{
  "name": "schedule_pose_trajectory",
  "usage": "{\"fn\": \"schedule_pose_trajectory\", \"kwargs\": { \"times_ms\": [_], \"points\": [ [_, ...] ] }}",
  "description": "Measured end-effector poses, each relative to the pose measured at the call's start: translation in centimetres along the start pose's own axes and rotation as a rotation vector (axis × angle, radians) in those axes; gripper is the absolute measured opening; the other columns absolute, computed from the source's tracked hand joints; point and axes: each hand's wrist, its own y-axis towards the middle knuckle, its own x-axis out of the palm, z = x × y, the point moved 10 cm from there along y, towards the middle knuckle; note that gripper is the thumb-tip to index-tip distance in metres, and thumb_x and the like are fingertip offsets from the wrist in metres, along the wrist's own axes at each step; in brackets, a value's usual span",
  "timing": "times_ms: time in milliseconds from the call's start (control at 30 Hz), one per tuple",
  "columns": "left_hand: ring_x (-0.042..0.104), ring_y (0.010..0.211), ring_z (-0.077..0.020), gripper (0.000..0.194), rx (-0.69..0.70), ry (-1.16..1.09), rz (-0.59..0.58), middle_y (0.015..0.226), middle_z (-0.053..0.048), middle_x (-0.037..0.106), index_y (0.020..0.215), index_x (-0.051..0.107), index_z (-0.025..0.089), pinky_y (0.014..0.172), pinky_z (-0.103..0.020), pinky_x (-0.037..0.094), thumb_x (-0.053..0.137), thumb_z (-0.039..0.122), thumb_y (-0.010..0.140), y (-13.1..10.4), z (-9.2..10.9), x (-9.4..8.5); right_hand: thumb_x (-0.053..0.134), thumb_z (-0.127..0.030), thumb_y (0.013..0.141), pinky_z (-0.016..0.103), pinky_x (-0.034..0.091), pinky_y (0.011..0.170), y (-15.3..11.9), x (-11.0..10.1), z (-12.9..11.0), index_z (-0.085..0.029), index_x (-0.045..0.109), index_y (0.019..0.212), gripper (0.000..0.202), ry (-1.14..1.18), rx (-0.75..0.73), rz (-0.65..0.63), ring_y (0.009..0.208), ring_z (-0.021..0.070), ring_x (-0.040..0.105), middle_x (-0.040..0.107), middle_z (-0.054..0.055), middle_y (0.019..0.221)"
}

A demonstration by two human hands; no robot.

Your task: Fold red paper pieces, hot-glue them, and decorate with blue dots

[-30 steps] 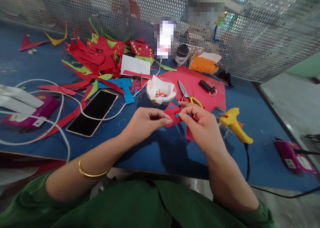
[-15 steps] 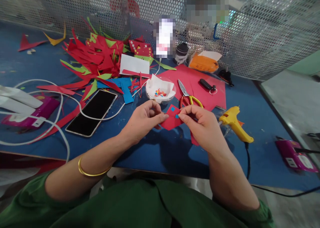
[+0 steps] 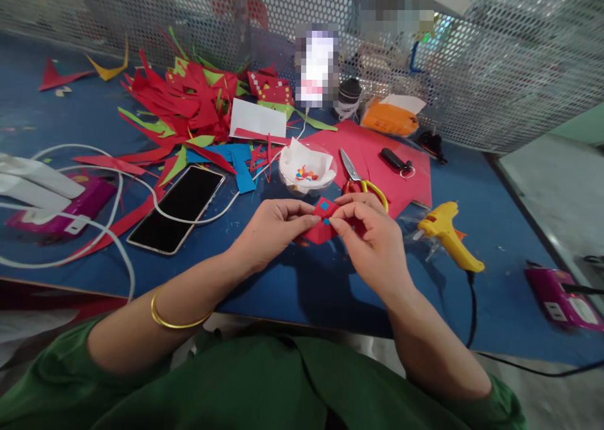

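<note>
Between thumb and fingers, my left hand (image 3: 267,232) grips a red paper piece (image 3: 321,234) above the table's front part. One blue paper square (image 3: 325,205) lies on the upper part of that piece. Pinching a second small blue square (image 3: 326,222), my right hand (image 3: 372,244) touches it against the red surface. My right hand's fingers partly cover the red piece. Just beyond my hands is a clear bowl (image 3: 309,192), lined with white paper and holding tiny coloured paper bits. Scissors (image 3: 350,165) with yellow and red handles lie behind my right hand.
A yellow glue gun (image 3: 446,229) lies right, its black cord running off the table. Left are a phone (image 3: 182,207), a white cable (image 3: 121,229) and purple boxes. A heap of red and green paper scraps (image 3: 198,100) lies behind; red sheets (image 3: 377,141) spread back right.
My right hand has moved slightly left, carrying the blue square nearer the middle of the red piece. My left hand keeps its hold. The whole view has shifted a little.
</note>
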Motion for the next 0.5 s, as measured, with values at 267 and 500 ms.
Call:
{"fn": "schedule_pose_trajectory", "kwargs": {
  "times_ms": [267, 500],
  "points": [
    [0.06, 0.061, -0.0084, 0.01, -0.007, 0.005, -0.009, 0.071, 0.001, 0.069, 0.081, 0.074, 0.016, 0.058, -0.02, 0.05, 0.072, 0.025, 0.077, -0.07, 0.13, 0.21, 0.06, -0.019, 0.088, 0.043, 0.047, 0.093, -0.14, 0.04, -0.04, -0.022, 0.062, 0.077, 0.012, -0.044, 0.006, 0.06, 0.1, 0.0212, 0.061, 0.061, 0.005, 0.095],
    [0.06, 0.06, -0.0086, 0.009, -0.008, 0.027, -0.01, 0.072, 0.0, 0.07, 0.08, 0.074, 0.015, 0.058, -0.021, 0.051, 0.071, 0.023, 0.078, -0.01, 0.12, 0.27, 0.059, -0.022, 0.089, 0.044, 0.048, 0.091, -0.2, 0.0, 0.02, -0.023, 0.059, 0.076, 0.012, -0.059, 0.019, 0.078, 0.099, 0.0215, 0.061, 0.062, 0.004, 0.093]
  ]
}}
